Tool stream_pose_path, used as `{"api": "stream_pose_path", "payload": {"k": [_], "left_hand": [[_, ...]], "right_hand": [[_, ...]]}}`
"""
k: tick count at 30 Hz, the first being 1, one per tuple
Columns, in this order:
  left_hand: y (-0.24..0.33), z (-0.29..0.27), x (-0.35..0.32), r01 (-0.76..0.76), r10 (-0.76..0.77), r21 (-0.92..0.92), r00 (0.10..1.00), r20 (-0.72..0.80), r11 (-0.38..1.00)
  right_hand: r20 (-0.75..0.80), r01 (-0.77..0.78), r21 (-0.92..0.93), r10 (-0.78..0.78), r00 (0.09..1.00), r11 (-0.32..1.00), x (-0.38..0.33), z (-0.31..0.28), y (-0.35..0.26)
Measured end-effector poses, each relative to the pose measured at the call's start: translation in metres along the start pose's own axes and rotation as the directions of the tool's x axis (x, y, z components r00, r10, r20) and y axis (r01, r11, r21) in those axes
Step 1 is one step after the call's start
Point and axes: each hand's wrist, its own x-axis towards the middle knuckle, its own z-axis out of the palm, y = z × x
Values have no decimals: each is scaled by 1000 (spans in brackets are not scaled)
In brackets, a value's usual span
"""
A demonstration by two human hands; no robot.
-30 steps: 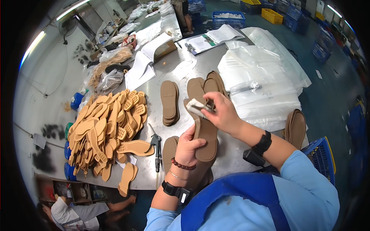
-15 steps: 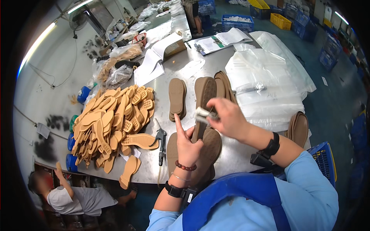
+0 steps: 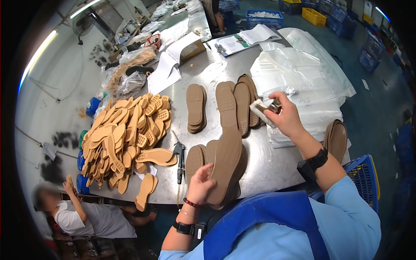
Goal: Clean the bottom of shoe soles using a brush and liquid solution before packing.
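Metal tbl (image 3: 271,171) — L hand (image 3: 200,186) now loose beside brn sole (image 3: 226,162), R hand (image 3: 286,118) still gripping wht pad (image 3: 261,112).

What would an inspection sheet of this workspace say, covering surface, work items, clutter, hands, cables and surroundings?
Surface: grey metal table, bare in patches.
Work items: brown soles, mostly stacked; tan soles heaped at left.
Clutter: clear plastic bags at right; clipboard with papers at the far side.
Hands: right hand grips a pale object, kind unclear; left hand partly open by a sole's edge, contact unclear.
Cables: hose from the black air gun toward the near edge.
Surroundings: another person lower left; blue crate beyond the table.
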Motion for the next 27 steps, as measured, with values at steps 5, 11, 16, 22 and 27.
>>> {"api": "stream_pose_path", "payload": {"k": [5, 11, 16, 22, 27], "left_hand": [[-5, -8, -13, -317, 280, 849, 937, 210, 422], [38, -17, 104, -232, 169, 509, 971, 169, 829], [8, 10, 222, 135, -130, 399, 991, -40, 907], [-14, 25, 250, 245, -235, 143, 968, -87, 959], [15, 33, 230, 178, -131, -345, 979, 155, 922]], "right_hand": [[28, -188, -15, 188, 982, 982, -23, -18, 46], [87, -174, 35, 170, 982, 984, -32, -9, 44], [194, -98, -22, 101, 976, 995, -36, 0, 24], [155, -172, -30, 174, 972, 985, -42, -15, 40], [46, -224, 191, 219, 975, 956, -36, -6, 42]]}}
